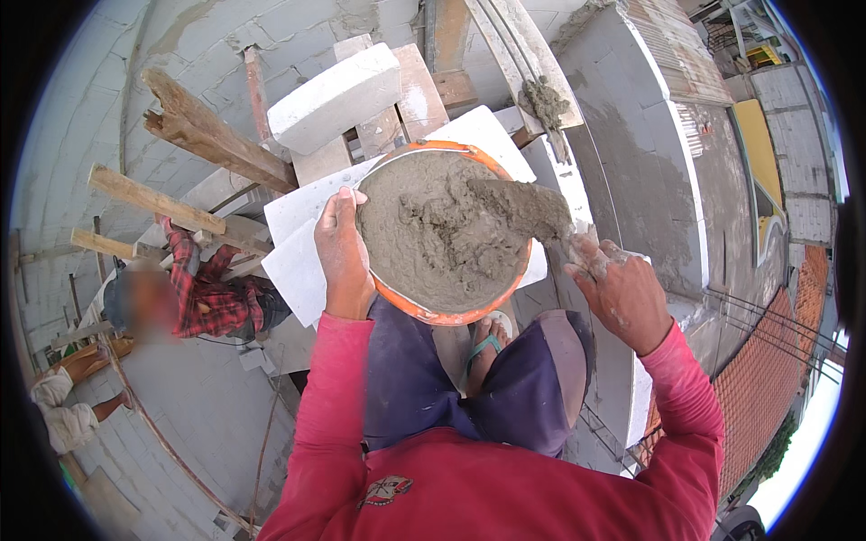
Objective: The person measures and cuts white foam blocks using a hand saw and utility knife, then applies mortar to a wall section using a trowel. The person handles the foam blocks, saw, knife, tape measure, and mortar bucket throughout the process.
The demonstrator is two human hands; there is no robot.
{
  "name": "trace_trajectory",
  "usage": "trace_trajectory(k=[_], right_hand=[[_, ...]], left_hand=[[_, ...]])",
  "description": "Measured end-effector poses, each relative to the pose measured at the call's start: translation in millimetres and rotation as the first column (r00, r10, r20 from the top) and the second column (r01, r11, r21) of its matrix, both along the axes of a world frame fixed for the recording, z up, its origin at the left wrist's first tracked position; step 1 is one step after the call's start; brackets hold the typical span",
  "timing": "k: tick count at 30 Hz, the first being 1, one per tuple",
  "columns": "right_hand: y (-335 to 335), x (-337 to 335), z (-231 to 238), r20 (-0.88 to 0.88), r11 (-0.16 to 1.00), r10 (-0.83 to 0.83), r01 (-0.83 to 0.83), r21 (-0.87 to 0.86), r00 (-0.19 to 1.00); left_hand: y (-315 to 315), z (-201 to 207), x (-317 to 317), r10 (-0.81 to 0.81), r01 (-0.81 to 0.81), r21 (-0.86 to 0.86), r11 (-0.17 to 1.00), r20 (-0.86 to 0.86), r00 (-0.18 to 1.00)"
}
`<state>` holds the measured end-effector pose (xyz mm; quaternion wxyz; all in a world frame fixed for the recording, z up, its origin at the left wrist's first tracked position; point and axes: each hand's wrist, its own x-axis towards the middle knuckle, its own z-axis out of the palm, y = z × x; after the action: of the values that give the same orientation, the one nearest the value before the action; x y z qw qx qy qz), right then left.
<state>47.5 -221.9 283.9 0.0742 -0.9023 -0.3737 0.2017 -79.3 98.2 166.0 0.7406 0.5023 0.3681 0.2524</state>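
An orange bucket (417,313) full of wet grey mortar (419,239) stands in front of me, above my knees. My left hand (345,248) is closed on its left rim, with the fingertips at the edge. A trowel (521,209) crosses the right rim, its blade coated in mortar and its tip over the bucket. My right hand (622,290), smeared with mortar, is closed round the trowel's handle, which the fingers mostly hide. White blocks or boards (302,261) lie under and beside the bucket.
Beyond the bucket lies a white block (336,97) on wooden planks. Rough timber beams (216,131) jut out at the left. A co-worker in a checked shirt (216,307) is lower down there. A block wall (631,135) runs along the right, near a mortar-splashed board (514,45).
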Motion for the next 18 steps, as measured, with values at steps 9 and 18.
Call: trace_trajectory(k=[9,18], right_hand=[[24,-12,-54,-0.649,0.962,-0.113,0.246,0.117,0.752],[17,27,6,-0.967,0.729,-0.115,0.681,0.073,0.227]], left_hand=[[-20,14,14,0.013,-0.011,0.053,0.999,-0.040,0.999],[19,-13,-29,-0.030,0.033,-0.160,0.987,0.025,0.999]])
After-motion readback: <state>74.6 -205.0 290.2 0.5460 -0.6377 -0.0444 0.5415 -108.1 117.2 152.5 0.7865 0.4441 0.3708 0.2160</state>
